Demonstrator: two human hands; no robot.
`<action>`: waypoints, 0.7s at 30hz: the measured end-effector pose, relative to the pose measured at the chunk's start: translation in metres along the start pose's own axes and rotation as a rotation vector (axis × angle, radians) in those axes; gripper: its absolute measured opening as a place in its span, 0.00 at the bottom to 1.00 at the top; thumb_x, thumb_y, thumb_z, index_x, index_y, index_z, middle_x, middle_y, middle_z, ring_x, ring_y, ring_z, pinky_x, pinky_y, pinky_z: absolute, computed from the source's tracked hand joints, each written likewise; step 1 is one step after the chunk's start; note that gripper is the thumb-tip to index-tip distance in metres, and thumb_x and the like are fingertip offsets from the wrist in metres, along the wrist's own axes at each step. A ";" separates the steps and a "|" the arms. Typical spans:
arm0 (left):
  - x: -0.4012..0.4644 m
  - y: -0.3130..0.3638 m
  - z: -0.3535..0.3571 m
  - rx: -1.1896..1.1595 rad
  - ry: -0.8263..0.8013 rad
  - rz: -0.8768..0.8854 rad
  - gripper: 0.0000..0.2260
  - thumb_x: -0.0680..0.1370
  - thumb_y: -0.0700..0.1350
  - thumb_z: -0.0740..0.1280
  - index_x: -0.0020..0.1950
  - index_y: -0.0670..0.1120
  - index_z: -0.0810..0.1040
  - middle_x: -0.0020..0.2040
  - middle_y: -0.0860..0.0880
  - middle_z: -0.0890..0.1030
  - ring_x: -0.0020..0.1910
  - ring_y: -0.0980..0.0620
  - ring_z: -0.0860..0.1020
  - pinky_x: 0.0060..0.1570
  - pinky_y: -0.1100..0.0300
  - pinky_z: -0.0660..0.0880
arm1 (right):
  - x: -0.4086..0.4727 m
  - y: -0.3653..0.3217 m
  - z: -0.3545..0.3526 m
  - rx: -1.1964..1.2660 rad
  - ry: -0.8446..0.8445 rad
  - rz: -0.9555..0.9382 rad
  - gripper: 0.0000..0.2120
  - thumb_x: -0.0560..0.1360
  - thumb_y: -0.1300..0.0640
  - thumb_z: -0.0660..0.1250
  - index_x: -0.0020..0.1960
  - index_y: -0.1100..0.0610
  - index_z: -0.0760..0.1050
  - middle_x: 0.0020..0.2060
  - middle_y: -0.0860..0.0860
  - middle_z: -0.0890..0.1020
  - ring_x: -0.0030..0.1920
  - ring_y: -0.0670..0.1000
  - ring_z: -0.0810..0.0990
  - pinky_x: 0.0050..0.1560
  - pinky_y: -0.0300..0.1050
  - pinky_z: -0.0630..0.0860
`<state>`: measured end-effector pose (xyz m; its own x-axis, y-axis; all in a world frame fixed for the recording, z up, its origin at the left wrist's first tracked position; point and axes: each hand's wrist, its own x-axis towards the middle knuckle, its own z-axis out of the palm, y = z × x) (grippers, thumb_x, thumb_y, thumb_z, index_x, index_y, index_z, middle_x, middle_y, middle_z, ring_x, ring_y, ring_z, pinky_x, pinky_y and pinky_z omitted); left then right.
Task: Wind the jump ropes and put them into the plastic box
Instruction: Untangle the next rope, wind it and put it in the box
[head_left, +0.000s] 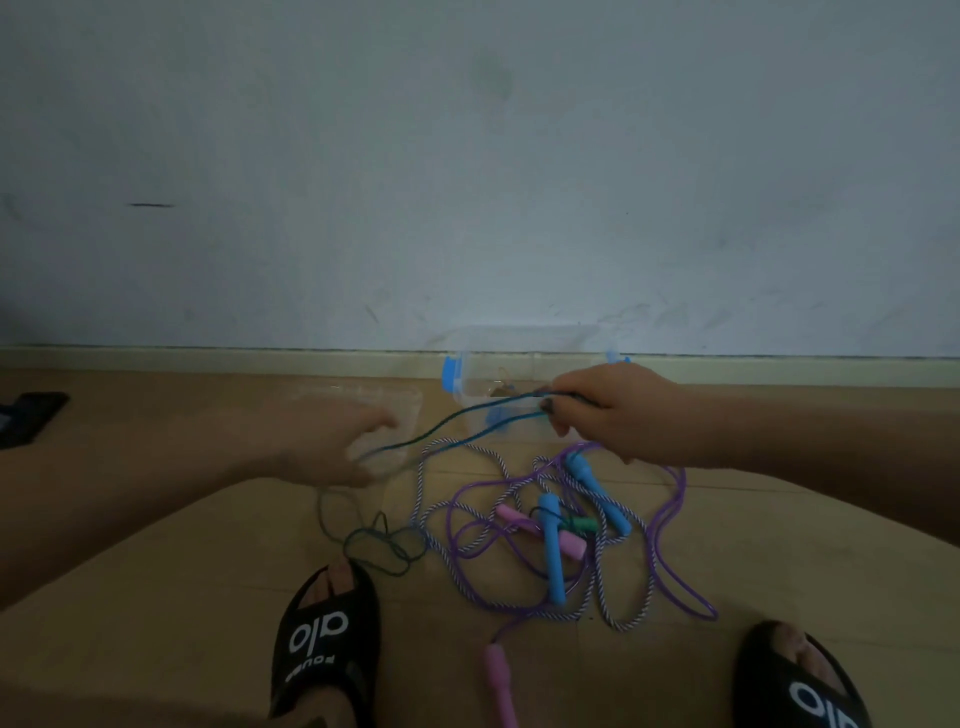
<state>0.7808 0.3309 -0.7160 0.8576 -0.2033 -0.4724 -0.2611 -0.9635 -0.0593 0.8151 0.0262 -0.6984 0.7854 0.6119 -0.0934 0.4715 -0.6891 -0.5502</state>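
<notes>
My right hand (605, 410) is closed around a gathered length of the dark green rope (457, 427), pinched between thumb and curled fingers directly in front of the plastic box (498, 364). Two strands of that rope run taut from this grip down and leftward to my left hand (337, 447), which is blurred; its fingers reach out toward the strands, but I cannot tell whether they grip the rope or merely touch it. The left hand lies over a clear lid (395, 410) that rests flat on the floor just left of the box. The box itself is transparent with blue latches (451, 375), standing open against the skirting board (208, 358); my right hand covers part of its front wall, and its contents are too dim to make out. The slack of the dark green rope lies in loose loops on the wooden floor (182, 571), nearer me than the lid. In front of the box, nearer to me, sits a tangled heap: a purple rope (675, 545), a white-and-blue striped rope (613, 621), two blue handles (553, 551), pink handles (519, 517) and a small green handle (584, 524), all crossing one another. A further pink handle (500, 680) lies nearest me, between my two black slippers (324, 639). A dark object (28, 415) lies far left of the box.
</notes>
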 end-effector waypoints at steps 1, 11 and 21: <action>0.001 0.010 -0.002 -0.229 0.054 0.082 0.26 0.76 0.59 0.67 0.73 0.60 0.64 0.67 0.59 0.73 0.64 0.62 0.72 0.57 0.65 0.67 | 0.003 -0.007 0.002 -0.002 0.014 -0.029 0.14 0.82 0.51 0.57 0.42 0.54 0.76 0.28 0.48 0.73 0.23 0.41 0.72 0.26 0.35 0.71; 0.006 0.056 -0.038 -0.644 0.194 0.442 0.10 0.83 0.47 0.60 0.46 0.48 0.78 0.41 0.52 0.84 0.43 0.51 0.81 0.51 0.51 0.76 | 0.008 -0.021 0.007 0.114 0.044 -0.072 0.14 0.81 0.51 0.58 0.39 0.53 0.75 0.26 0.44 0.74 0.26 0.41 0.72 0.27 0.37 0.71; 0.006 0.043 -0.028 -0.214 0.289 0.475 0.12 0.84 0.53 0.53 0.50 0.53 0.75 0.36 0.57 0.79 0.40 0.61 0.75 0.41 0.67 0.69 | 0.006 -0.010 0.008 0.095 -0.047 0.000 0.15 0.82 0.51 0.55 0.44 0.54 0.77 0.26 0.48 0.76 0.23 0.46 0.74 0.27 0.35 0.73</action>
<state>0.7869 0.2833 -0.6970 0.7624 -0.6310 -0.1436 -0.5763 -0.7630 0.2927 0.8116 0.0402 -0.6999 0.7648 0.6309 -0.1310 0.4294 -0.6507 -0.6263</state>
